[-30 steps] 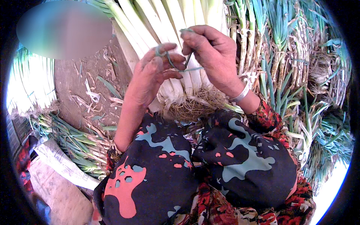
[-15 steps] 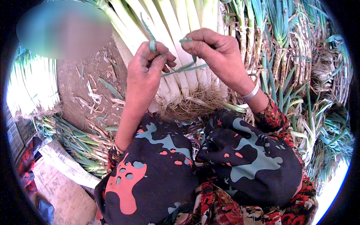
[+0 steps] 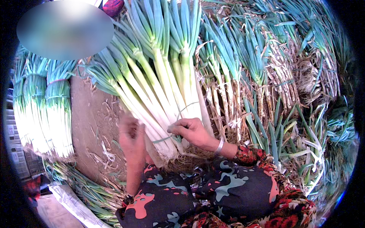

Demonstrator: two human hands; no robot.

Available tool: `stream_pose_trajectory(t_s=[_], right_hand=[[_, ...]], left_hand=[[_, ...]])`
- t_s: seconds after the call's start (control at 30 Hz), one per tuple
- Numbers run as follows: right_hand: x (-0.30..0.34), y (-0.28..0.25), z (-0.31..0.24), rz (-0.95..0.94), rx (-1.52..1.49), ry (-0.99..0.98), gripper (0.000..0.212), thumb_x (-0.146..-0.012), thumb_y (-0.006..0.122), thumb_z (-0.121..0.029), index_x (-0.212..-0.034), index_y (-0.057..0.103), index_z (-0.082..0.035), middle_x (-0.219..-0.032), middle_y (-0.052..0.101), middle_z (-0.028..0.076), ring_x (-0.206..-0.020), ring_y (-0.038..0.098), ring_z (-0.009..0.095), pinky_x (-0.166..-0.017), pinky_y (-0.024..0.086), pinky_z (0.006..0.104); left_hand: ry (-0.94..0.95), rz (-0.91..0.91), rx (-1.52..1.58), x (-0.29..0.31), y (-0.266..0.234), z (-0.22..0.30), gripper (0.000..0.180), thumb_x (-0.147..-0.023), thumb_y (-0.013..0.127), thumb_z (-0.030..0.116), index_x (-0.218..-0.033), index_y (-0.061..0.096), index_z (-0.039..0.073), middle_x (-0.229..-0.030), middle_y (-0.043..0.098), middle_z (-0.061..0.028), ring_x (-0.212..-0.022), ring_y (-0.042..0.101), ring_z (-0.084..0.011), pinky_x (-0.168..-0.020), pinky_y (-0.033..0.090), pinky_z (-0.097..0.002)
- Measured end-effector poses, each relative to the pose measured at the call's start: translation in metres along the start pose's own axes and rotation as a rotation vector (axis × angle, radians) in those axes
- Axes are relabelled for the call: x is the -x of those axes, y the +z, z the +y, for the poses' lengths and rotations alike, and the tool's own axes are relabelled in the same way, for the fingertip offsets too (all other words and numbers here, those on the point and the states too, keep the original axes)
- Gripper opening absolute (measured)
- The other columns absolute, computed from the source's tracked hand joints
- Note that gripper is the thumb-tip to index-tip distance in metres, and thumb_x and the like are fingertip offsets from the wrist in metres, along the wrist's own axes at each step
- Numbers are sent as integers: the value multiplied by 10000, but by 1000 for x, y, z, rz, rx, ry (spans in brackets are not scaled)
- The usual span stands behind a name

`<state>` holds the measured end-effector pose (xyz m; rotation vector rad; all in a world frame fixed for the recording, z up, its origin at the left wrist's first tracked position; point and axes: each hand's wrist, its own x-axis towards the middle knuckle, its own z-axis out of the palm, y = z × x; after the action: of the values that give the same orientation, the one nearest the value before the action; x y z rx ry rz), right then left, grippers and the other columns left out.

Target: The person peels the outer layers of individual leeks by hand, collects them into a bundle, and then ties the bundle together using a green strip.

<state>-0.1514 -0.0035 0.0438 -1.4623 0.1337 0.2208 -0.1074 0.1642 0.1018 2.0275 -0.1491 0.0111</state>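
A bundle of thick green onions (image 3: 161, 87) lies in front of me, its white stalks and roots toward my knees and its green leaves pointing away. A narrow green strip (image 3: 162, 140) runs across the white stalks near the roots. My right hand (image 3: 194, 132) is at the right side of the bundle, thumb and finger pinched on the strip, whose loose end curves upward over the stalks. Just left of the stalks is my left hand (image 3: 131, 133). It is blurred by motion, and its fingers cannot be made out.
Tied bundles of cleaned green onions (image 3: 59, 110) stand at the left. Untrimmed onions with dry skins (image 3: 262, 76) lie in rows at the right. More loose onions (image 3: 93, 188) lie at lower left, beside a white sheet (image 3: 74, 203). Dry peelings (image 3: 108, 152) litter the brown ground.
My left hand has come away from the strip and moved left of the bundle. My right hand has lowered onto the stalks, still pinching the strip. The view now reaches farther over the leaves.
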Motion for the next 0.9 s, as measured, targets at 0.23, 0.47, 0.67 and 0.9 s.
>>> stream_pose_trajectory(t_s=[0.23, 0.47, 0.67, 0.9], right_hand=[[10, -5, -8, -20, 269, -163, 191, -829, 571, -147, -951, 625, -11, -792, 632, 105, -733, 593, 157, -679, 465, 272], [4, -19, 11, 299, 595, -468, 158, -802, 550, -193, -877, 643, -90, -872, 596, 101, -905, 542, 260, -748, 446, 344], [1, -32, -21, 121, 458, -376, 116, -761, 595, -155, -837, 657, -94, -807, 583, 76, -861, 539, 202, -724, 442, 311], [-33, -13, -4, -14, 565, -649, 203, -797, 539, -264, -851, 648, -102, -907, 591, 75, -832, 563, 248, -742, 446, 341]], left_hand=[[109, -477, -147, 15, 30, -34, 201, -745, 601, 32, -939, 572, -8, -830, 545, -155, -742, 560, -317, -669, 448, -344], [-514, -365, 237, 21, 26, -39, 196, -862, 515, 176, -853, 577, -9, -673, 520, -41, -569, 481, -123, -515, 385, -257], [-430, -412, 134, 16, 37, -23, 189, -843, 538, 138, -846, 573, -48, -659, 564, -65, -567, 506, -130, -538, 412, -260], [-153, -479, -131, 21, 40, -22, 195, -828, 558, 137, -853, 591, -53, -648, 583, -65, -593, 509, -106, -552, 419, -263]])
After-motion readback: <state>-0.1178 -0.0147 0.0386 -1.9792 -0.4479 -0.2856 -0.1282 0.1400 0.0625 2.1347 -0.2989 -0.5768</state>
